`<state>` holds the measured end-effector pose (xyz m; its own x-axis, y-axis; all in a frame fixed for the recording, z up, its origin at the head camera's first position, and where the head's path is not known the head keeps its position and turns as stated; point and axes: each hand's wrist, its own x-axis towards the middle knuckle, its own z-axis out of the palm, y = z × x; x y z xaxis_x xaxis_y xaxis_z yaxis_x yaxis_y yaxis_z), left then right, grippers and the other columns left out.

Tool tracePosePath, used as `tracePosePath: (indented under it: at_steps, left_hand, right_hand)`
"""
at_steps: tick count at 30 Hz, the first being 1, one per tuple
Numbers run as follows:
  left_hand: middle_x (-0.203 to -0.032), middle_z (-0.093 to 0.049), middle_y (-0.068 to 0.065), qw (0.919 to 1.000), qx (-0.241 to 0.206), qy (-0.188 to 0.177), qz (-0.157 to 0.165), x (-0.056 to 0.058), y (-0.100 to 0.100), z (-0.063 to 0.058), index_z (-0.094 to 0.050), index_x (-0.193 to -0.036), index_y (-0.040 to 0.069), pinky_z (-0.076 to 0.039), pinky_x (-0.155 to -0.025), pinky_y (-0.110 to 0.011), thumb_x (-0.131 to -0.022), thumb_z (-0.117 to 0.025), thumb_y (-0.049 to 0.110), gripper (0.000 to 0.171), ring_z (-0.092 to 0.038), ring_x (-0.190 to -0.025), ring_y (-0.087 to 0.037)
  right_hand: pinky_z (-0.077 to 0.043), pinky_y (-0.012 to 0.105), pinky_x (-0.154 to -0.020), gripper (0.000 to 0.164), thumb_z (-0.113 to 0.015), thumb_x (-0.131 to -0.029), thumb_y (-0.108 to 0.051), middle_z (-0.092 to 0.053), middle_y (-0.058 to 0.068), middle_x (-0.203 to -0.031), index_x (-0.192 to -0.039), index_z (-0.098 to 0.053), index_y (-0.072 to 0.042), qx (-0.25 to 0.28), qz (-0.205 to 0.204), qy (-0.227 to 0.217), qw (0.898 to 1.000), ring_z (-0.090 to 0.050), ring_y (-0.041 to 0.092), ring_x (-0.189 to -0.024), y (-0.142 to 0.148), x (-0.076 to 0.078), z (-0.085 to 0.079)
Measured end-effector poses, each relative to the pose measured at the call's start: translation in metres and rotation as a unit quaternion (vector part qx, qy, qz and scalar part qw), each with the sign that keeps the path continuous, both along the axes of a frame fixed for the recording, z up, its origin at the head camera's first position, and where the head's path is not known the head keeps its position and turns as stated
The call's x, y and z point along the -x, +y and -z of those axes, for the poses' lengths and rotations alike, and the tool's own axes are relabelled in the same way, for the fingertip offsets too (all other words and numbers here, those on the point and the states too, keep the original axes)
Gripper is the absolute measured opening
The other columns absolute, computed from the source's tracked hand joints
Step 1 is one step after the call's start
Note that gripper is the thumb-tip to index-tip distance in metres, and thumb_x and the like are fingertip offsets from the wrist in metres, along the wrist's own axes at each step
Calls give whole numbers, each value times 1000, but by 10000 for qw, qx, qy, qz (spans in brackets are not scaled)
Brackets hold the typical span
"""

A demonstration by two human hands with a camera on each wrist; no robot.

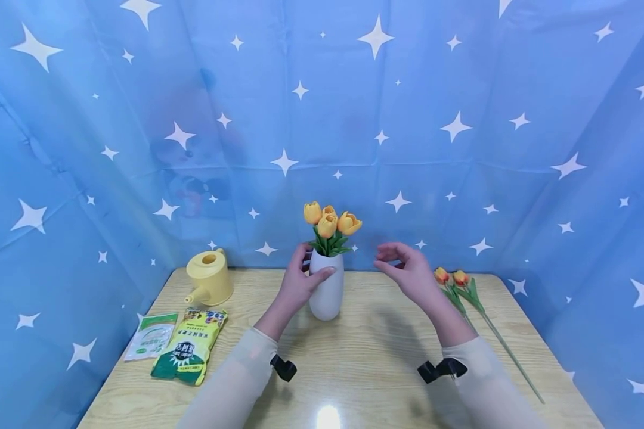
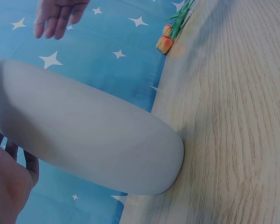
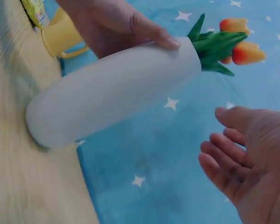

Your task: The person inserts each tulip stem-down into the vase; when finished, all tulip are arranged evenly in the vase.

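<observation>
A tall white vase [image 1: 327, 289] stands upright near the back of the table, with several yellow-orange tulips [image 1: 327, 225] and green leaves rising from its mouth. My left hand [image 1: 300, 283] grips the vase's upper part from the left, thumb across the front and fingers behind. In the right wrist view the left thumb lies just below the rim of the vase [image 3: 114, 91]. To the right of the vase, and apart from it, my right hand [image 1: 405, 271] hovers above the table with fingers loosely bent; nothing is in it.
Two orange-red tulips [image 1: 460, 279] with long stems lie at the right of the wooden table [image 1: 354, 363]. At the left are a yellow watering can [image 1: 213, 280], a green-and-yellow bag [image 1: 190, 345] and a white-and-green packet [image 1: 151, 338]. A blue starred curtain [image 1: 333, 119] hangs behind.
</observation>
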<state>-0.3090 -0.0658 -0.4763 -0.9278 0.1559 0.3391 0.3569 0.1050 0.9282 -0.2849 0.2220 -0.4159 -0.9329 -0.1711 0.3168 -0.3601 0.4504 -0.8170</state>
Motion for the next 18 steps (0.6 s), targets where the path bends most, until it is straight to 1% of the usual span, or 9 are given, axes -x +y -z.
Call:
tracePosePath:
  at_steps: [4,12,16,18]
  left_hand:
    - [-143,-60,-7,10000,5,-28,-2,0,0,1,-55,-145,22,-53,-106,-62,-98,-88,42,61,-60,-131,-38]
    - [-143,-60,-8,10000,0,-76,-12,0,0,0,-55,-145,22,-53,-106,-62,-97,-88,43,62,-60,-130,-38]
    - [-143,-59,-8,10000,-10,-96,1,-1,0,-1,-54,-145,22,-53,-106,-63,-97,-88,45,63,-59,-130,-40]
    - [-143,-59,-8,9999,-17,-103,1,-1,0,0,-54,-145,22,-53,-106,-63,-96,-88,46,64,-59,-131,-40]
  right_hand:
    - [-58,26,-85,31,-79,-106,-22,-77,9,-117,-134,-74,-9,-107,170,7,9998,-71,24,-109,12,-7,9]
    - [-56,26,-84,30,-78,-107,-24,-77,7,-116,-132,-74,-9,-390,534,-44,9978,-70,18,-107,42,-21,32]
    - [-56,26,-84,29,-77,-108,-23,-76,10,-116,-131,-74,-6,-499,689,-69,9963,-69,20,-107,61,-26,43]
    - [-56,25,-83,30,-77,-108,-23,-75,10,-116,-132,-74,-6,-558,788,-65,9953,-68,19,-107,71,-29,48]
